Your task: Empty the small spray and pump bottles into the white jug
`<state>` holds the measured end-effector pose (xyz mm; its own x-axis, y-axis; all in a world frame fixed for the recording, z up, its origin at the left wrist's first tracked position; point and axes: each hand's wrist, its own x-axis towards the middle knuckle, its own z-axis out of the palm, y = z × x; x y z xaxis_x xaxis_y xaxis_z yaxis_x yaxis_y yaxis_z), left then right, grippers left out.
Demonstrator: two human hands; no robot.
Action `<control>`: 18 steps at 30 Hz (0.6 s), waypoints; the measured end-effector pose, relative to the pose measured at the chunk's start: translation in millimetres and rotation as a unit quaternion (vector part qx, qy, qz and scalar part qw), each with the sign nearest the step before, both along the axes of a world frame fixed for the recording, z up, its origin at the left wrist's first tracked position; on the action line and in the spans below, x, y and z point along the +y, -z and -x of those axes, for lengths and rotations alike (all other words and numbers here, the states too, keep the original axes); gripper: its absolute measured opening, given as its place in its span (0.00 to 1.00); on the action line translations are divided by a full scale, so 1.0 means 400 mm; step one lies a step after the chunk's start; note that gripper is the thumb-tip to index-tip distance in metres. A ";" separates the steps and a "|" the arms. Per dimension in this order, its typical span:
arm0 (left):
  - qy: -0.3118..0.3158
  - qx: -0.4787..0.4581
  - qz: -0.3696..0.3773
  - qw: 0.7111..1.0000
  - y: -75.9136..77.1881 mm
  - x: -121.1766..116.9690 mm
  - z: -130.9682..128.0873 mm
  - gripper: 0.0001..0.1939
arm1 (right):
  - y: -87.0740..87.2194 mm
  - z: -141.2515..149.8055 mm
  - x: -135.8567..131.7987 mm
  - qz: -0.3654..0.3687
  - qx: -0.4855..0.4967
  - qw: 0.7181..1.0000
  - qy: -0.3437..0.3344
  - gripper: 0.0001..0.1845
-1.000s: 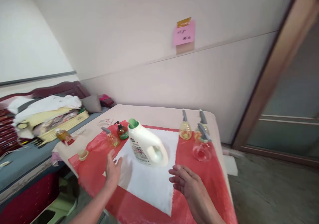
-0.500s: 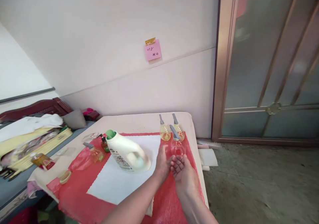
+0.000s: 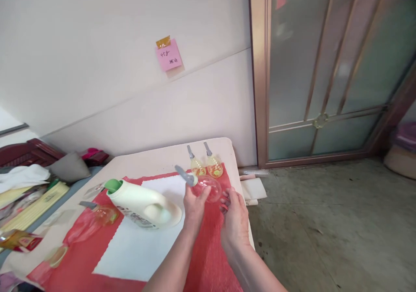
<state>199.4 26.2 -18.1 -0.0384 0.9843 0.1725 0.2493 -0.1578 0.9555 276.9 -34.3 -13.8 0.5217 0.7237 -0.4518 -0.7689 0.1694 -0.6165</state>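
My left hand [image 3: 193, 205] grips a round clear bottle [image 3: 209, 189] with a grey pump top, tilted to the left above the red cloth [image 3: 212, 257]. Beside the bottle's right side is my right hand [image 3: 234, 218], its fingers curled near the glass; whether they touch it I cannot tell. A white detergent jug [image 3: 143, 203] with a green cap stands left of my hands on a white cloth [image 3: 136, 253]. Two small yellow pump bottles [image 3: 205, 167] stand behind, near the table's far right corner.
Another pump bottle [image 3: 97, 214] lies on the red cloth at left. A pink note [image 3: 168, 57] is stuck on the wall. A glass sliding door [image 3: 325, 66] is to the right, with concrete floor below. Piled cloths and boxes [image 3: 22, 188] sit at far left.
My view swung right. Both hands moved from the white cloth to the clear pump bottle, and the left hand lifted and tilted it.
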 end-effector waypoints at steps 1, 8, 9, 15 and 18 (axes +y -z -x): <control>-0.007 -0.021 -0.017 1.000 -0.025 -0.037 0.027 0.24 | -0.007 0.001 -0.007 -0.011 -0.004 1.000 -0.016 0.14; -0.032 -0.178 -0.067 0.981 -0.098 -0.201 0.203 0.32 | -0.047 0.080 -0.063 -0.171 0.055 0.916 -0.358 0.26; -0.032 -0.199 -0.072 0.977 -0.096 -0.204 0.225 0.32 | -0.044 0.095 -0.068 -0.184 0.055 0.898 -0.397 0.25; -0.007 -0.280 -0.051 0.959 -0.106 -0.182 0.340 0.23 | -0.002 0.182 -0.071 -0.091 0.030 0.872 -0.480 0.24; -0.028 -0.318 -0.016 0.948 -0.115 -0.167 0.385 0.21 | 0.014 0.227 -0.064 -0.053 0.023 0.854 -0.517 0.27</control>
